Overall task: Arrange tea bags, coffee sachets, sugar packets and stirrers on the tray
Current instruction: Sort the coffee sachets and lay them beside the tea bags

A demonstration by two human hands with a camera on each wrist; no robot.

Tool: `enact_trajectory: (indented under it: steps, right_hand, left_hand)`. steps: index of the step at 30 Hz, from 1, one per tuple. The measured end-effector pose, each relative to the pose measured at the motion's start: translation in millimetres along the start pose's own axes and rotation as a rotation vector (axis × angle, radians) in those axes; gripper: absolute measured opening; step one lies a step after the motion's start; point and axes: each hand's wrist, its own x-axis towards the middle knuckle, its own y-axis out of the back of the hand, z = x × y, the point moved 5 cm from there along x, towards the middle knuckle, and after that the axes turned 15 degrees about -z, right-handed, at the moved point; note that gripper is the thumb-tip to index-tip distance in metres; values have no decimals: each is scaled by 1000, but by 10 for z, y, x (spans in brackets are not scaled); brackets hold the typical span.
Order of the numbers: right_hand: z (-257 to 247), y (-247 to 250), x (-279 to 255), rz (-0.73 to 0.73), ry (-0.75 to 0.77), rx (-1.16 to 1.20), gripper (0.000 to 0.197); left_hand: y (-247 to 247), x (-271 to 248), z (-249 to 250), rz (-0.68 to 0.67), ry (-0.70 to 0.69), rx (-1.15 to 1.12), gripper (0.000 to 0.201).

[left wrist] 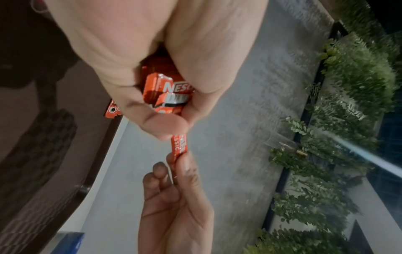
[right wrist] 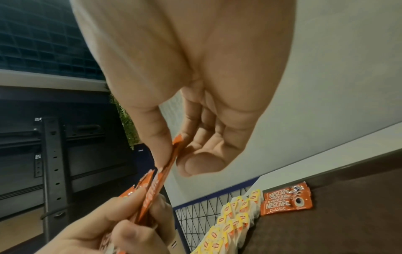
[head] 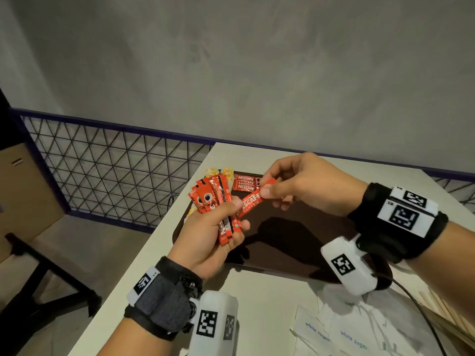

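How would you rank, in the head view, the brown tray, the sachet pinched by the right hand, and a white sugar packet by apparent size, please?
1. Brown tray, clearly largest.
2. White sugar packet, though nearness to the camera inflates it.
3. Sachet pinched by the right hand, partly covered by fingers.

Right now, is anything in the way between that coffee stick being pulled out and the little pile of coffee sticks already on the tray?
Nothing visible blocks it. The right hand pinches the coffee sachet above the brown tray, and the placed sachets lie just beyond, with only open air between.
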Motion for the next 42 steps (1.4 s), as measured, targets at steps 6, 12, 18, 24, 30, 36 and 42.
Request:
enact_trajectory:
  steps: [6, 12, 18, 24, 30, 36, 42]
  right_hand:
    - [179, 33, -136, 19, -32, 73, 23]
    - [219, -14, -194, 2, -1, 163, 22]
    - [277, -42, -158, -65, -12, 234, 21]
    - [482, 223, 110, 125, -54, 178, 13]
    - [787, 452, 619, 248, -203, -37, 15]
    - [988, 381, 1081, 158, -283, -148, 9]
    - [1139, 384, 1254, 135, -360, -177, 11]
  left_hand:
    - [80, 28, 74, 18, -92, -76, 13]
    - [63, 35, 27, -10, -73, -11, 24]
    - [105, 41, 40, 37, -90, -43, 22]
    - [201, 46, 96, 135, -99, -93, 10]
    - [212, 45, 81, 163, -48, -137, 13]
    - [166, 50, 83, 131, -42, -151, 8]
    - [151, 56, 71, 115, -40, -160, 18]
